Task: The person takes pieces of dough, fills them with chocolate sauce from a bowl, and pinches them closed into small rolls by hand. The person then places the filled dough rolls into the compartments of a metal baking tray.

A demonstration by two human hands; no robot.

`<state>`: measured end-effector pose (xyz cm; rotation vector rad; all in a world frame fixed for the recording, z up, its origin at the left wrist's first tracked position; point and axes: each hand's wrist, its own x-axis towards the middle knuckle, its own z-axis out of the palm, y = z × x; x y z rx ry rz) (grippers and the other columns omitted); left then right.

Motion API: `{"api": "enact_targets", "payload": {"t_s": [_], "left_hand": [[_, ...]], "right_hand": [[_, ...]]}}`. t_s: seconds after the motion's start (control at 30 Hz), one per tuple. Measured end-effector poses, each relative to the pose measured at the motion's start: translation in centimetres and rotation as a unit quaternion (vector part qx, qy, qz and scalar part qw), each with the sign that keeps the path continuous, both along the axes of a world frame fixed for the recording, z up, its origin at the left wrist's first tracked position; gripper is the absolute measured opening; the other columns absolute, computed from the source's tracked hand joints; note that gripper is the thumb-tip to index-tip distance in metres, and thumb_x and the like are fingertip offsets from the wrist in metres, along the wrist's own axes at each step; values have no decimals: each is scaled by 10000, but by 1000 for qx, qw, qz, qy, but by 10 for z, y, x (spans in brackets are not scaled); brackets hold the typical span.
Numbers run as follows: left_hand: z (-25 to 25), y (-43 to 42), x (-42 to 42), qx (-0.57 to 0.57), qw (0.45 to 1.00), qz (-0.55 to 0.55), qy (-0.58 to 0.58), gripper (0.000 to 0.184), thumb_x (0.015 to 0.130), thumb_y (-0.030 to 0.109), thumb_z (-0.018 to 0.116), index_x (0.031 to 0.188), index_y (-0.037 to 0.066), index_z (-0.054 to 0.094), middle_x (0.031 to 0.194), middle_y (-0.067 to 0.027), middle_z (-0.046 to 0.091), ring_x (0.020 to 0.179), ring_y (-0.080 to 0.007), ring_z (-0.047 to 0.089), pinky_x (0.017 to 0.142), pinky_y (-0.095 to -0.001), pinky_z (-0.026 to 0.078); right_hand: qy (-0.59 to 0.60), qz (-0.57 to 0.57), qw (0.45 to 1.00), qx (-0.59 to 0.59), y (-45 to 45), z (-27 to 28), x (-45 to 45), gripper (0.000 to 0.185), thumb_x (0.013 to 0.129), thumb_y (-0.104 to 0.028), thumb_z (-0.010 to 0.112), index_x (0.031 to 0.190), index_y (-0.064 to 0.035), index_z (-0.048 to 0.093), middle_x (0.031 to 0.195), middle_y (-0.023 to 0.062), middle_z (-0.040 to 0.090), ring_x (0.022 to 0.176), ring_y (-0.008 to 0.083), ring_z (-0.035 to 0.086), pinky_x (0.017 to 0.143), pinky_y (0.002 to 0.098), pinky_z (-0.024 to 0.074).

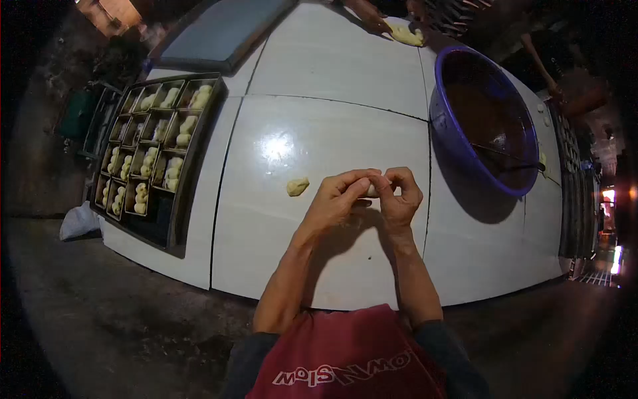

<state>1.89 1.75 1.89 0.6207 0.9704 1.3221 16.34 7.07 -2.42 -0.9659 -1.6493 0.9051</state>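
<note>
Both hands meet above the middle of the white tiled table (319, 133). My left hand (339, 199) is closed, its thumb and fingers pinching a small pale piece of dough (371, 191). From the other side my right hand (401, 197) pinches the same piece, its fingers curled; most of the dough is hidden between the hands. A separate yellowish lump of dough (298, 187) lies on the table just left of my left hand, not touched.
At the left, a dark tray (216, 110) holds several small tins with dough balls. A purple basin (440, 113) with dark brown contents and a stick stands at the right. Another person's hand (377, 25) is by yellow dough (404, 34) at the far edge.
</note>
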Motion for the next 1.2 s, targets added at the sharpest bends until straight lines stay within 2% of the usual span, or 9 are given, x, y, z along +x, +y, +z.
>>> {"api": "enact_targets", "payload": {"t_s": [0.23, 0.33, 0.4, 0.5, 0.63, 0.67, 0.77, 1.03, 1.2], "left_hand": [[-18, -3, -2, -34, 996, 50, 72, 268, 967, 152, 650, 1132, -58, 668, 860, -61, 675, 737, -92, 616, 606, -211, 492], [-15, -15, -4, -53, 987, 67, 135, 400, 1012, 254, 571, 1295, -27, 586, 912, -81, 686, 759, -116, 650, 662, -246, 517], [-25, -25, -3, -101, 968, 82, 215, 501, 1028, 339, 519, 1402, 7, 500, 990, -146, 703, 804, -186, 696, 738, -309, 538], [-33, -54, -11, -119, 910, 15, 398, 509, 946, 206, 610, 1387, -22, 499, 1110, -155, 664, 903, -197, 644, 818, -309, 520], [-39, -72, 8, -173, 945, 53, 271, 544, 857, 108, 664, 1358, -39, 512, 1083, -149, 663, 915, -184, 645, 813, -304, 528], [-36, -70, 15, -162, 948, 72, 263, 552, 855, 125, 656, 1361, -42, 509, 1074, -144, 657, 914, -174, 641, 805, -302, 529], [-55, -67, 24, -112, 940, 96, 307, 582, 865, 135, 634, 1399, -14, 460, 1058, -181, 696, 897, -233, 728, 801, -316, 549], [-49, -81, 24, -89, 969, 108, 206, 695, 902, 0, 525, 1539, 46, 252, 1388, -265, 509, 937, -145, 652, 781, -268, 524], [-30, -92, -3, -76, 988, 108, 82, 765, 914, 9, 548, 1567, 55, 151, 1532, -257, 344, 1144, -177, 613, 865, -258, 504]], "right_hand": [[-110, 84, 990, 34, -11, 37, 3, 200, 936, -118, 658, 1112, -25, 668, 1116, 130, 658, 954, 227, 669, 741, 308, 546], [-141, 158, 977, 16, -12, 33, 15, 279, 944, -155, 640, 1173, 4, 649, 1133, 153, 662, 967, 227, 667, 774, 319, 563], [-124, 144, 969, -156, -9, 26, 8, 286, 944, -153, 626, 1165, 27, 650, 1058, 161, 676, 944, 212, 670, 758, 318, 555], [-235, 166, 944, -164, -5, 19, 6, 289, 950, -196, 589, 1099, 35, 680, 984, 158, 701, 859, 257, 676, 769, 361, 518], [-345, 154, 915, -142, -7, 19, 13, 268, 950, -204, 567, 1089, -12, 693, 1043, 125, 685, 936, 329, 656, 822, 408, 518], [-418, 219, 881, -4, -7, 30, 17, 320, 956, -212, 540, 1191, -18, 641, 1100, 154, 654, 995, 350, 640, 865, 432, 508], [-351, 130, 926, -41, -15, 17, 11, 396, 964, -221, 527, 1296, -8, 555, 1156, 193, 622, 1015, 371, 630, 867, 449, 510], [-333, 148, 926, -104, -42, 35, -12, 457, 881, -177, 594, 1276, 42, 523, 1196, 224, 563, 985, 339, 644, 855, 411, 532], [-97, 133, 892, -421, -45, 60, -40, 357, 838, -66, 601, 1182, 16, 554, 997, 113, 585, 857, 206, 621, 754, 345, 542]]}}
